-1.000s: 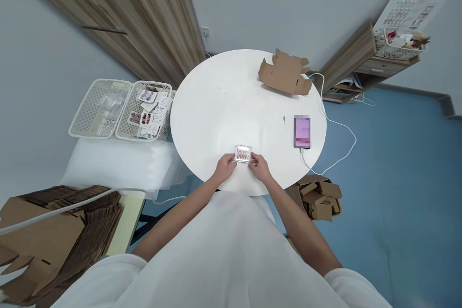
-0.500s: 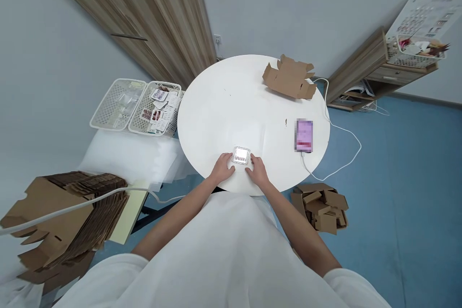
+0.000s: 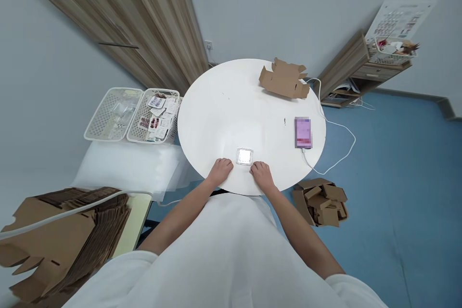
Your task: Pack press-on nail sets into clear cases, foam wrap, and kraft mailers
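Note:
A small clear square case point(image 3: 245, 156) with a bright white middle lies flat on the white round table point(image 3: 231, 110), close to its front edge. My left hand point(image 3: 221, 171) rests on the tabletop just left of the case, apart from it, with its fingers curled in and nothing seen in them. To the right, my right hand point(image 3: 262, 175) also rests with folded fingers. Its knuckles are near the case's lower right corner, and whether they touch cannot be made out.
An unfolded cardboard box point(image 3: 285, 79) lies at the table's back right, above a pixelated tablet-like device point(image 3: 303, 132) on a white cable. White baskets point(image 3: 132, 130) with cards and bags stand left. Flat cartons point(image 3: 54, 231) are stacked lower left; a carton of small boxes point(image 3: 306, 207) sits on the floor.
Both hands have drawn back from the case's sides, and their fingers have curled in. The case stays on the table. The whole view has shifted slightly.

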`<state>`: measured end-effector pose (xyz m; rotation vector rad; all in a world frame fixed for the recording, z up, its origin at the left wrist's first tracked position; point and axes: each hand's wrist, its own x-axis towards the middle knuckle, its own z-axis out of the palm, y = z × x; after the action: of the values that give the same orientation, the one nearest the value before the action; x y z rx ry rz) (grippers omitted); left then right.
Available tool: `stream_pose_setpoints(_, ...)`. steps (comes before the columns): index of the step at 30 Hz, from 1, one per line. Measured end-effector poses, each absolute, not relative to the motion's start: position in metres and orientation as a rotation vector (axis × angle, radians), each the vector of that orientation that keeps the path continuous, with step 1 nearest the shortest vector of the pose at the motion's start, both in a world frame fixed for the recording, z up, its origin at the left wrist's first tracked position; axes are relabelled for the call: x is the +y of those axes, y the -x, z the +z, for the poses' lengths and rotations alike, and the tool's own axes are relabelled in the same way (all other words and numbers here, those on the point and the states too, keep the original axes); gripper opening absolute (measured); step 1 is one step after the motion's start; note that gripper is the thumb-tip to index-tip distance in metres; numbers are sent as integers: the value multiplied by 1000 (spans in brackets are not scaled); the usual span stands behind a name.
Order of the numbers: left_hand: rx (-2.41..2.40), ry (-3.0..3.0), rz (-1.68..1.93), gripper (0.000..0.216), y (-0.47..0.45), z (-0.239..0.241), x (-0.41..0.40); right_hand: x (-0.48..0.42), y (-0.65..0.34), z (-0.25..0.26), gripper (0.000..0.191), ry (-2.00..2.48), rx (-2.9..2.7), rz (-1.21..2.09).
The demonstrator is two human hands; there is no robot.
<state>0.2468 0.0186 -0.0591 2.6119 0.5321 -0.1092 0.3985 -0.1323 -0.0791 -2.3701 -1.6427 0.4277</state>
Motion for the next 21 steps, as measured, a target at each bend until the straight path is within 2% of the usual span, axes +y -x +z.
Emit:
stream_pose_setpoints(3, 465, -2666, -77, 14, -240, -56, 19, -133, -394, -75, 17, 2379, -1622, 425)
stream_pose_setpoints(6, 406, -2726, -70, 22, -233, -54, 21, -135, -390, -70, 17, 2365, -1596, 456)
stream_pose_setpoints(9, 386, -2762, -102, 14, -230, -54, 26, -135, -386, -65, 18, 2378, -1550, 489)
stream_pose_setpoints(17, 270, -2694, 45, 20, -220, -56, 32, -148, -361, -56, 13, 2423, -1434, 533)
stream_pose_setpoints(21, 228, -2726, 29, 21, -213, -54, 33, -160, -347, -57, 36, 2445, -1386, 485)
